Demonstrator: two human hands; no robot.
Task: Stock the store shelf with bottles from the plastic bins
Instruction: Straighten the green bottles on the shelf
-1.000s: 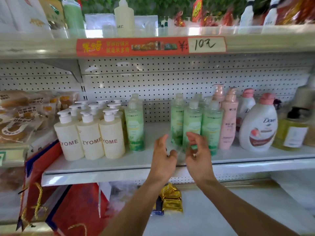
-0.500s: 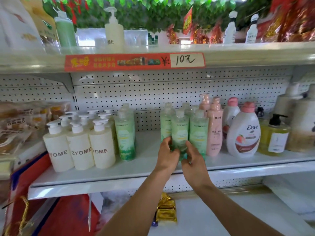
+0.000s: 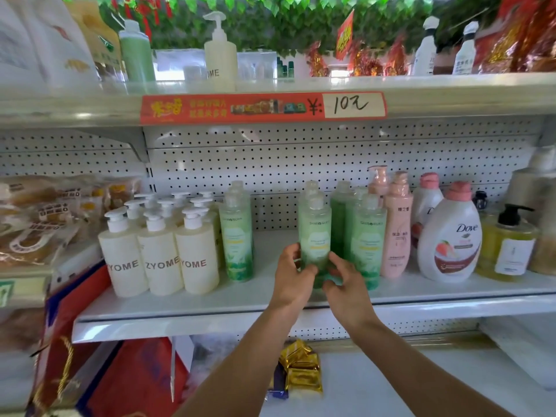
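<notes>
Both hands, L hand [image 3: 291,276] & R hand [image 3: 346,288], grip upright green bottle [image 3: 315,233] on shelf [image 3: 210,305].

Head view — close, facing the shelf [image 3: 301,299], seemingly level.

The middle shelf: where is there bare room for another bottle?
One free patch lies between the lone green bottle and the green bottle gripped by both hands. The shelf is bare along its front edge. The right end around the Dove bottle is crowded.
</notes>
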